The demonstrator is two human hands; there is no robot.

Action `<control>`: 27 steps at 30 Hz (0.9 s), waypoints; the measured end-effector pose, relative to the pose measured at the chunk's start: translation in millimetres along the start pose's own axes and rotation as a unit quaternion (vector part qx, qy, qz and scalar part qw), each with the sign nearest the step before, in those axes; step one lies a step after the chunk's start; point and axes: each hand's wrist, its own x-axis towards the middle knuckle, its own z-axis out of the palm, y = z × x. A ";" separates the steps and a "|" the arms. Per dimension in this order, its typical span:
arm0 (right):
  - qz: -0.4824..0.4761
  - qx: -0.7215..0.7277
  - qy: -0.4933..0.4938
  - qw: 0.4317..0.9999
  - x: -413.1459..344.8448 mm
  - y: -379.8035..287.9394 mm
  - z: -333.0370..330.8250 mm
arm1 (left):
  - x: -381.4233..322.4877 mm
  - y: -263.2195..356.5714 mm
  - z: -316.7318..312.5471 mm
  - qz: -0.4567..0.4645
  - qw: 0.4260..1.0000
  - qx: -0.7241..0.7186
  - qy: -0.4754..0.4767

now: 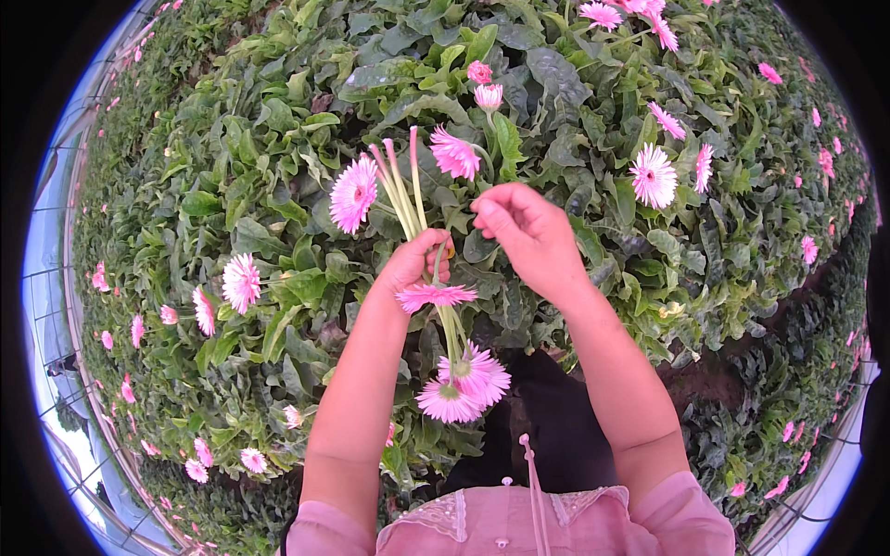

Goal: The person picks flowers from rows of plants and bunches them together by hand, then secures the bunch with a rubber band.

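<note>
My left hand [419, 260] is closed around a small bunch of gerbera stems [405, 194]. Their reddish lower ends point up and away from me. Below the fist hang the bunch's pink flower heads: one seen edge-on [436, 297] close to the wrist, and two lower down, a gerbera head [450, 400] and another beside it [480, 375]. A small yellow spot shows at the left fingers. To the right, my right hand [525, 226] is raised over the leaves, thumb against curled fingers, with nothing visible in it. A growing pink gerbera [455, 153] stands just beyond its fingertips.
Dense gerbera leaves [278, 181] spread all around. Another pink bloom [353, 194] rises left of the stems, and a pale one [653, 176] stands at right. Bare soil [702, 379] shows between rows at lower right. My dark trousers [556, 424] are close to the plants.
</note>
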 end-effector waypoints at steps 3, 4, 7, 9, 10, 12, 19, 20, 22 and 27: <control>0.170 -0.133 -0.072 0.974 -1.6 59.9 14.4 | -0.4 -14.4 -4.6 0.014 0.999 -0.016 -0.025; 0.223 -0.108 -0.037 0.968 1.2 68.7 14.4 | -1.6 -17.9 -4.3 0.016 0.999 -0.015 -0.030; 0.280 -0.074 -0.007 0.957 18.2 86.7 19.3 | -7.0 -29.2 -1.7 0.022 1.000 -0.001 -0.007; 0.289 -0.125 0.008 0.949 34.2 98.9 23.4 | -4.9 -37.3 -1.9 0.032 0.999 0.005 0.021; 0.305 -0.146 -0.001 0.941 41.5 104.4 23.2 | -6.9 -37.6 1.6 0.035 0.999 0.005 0.033; 0.328 -0.148 0.021 0.933 45.4 110.3 27.0 | -8.4 -38.7 -1.2 0.046 0.998 0.013 0.030; 0.423 0.018 0.080 0.902 39.3 119.1 25.2 | -14.8 -32.3 -5.2 0.024 0.997 0.046 0.057; 0.439 0.039 0.077 0.894 37.6 122.7 22.6 | -14.1 -30.2 0.3 0.013 0.996 0.056 0.067; 0.461 0.068 0.064 0.882 30.9 126.3 23.3 | -5.2 -34.9 -2.4 0.011 0.992 0.089 0.083; 0.513 0.138 0.098 0.841 31.2 132.7 26.1 | 3.5 -54.5 -16.5 0.017 0.986 0.117 0.119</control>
